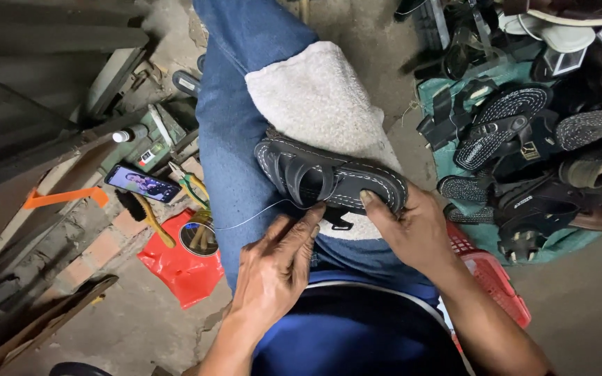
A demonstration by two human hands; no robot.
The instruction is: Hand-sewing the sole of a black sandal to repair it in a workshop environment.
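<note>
A black sandal (332, 177) with white stitching lies across my thigh on a grey-white cloth (318, 97). My right hand (412, 230) grips the sandal's right end, thumb on its edge. My left hand (273, 268) is at the sandal's near side, fingers pinched together at the strap. A thin pale thread (252, 216) runs left from those fingers. Whether a needle is in the fingers cannot be seen.
A heap of dark sandals (524, 139) lies on a green sheet at the right. A red basket (489, 275) sits beside my right arm. At the left are a phone (142, 184), pliers (193, 184), a brush (144, 212), a small tin (198, 237) on a red bag, and boards.
</note>
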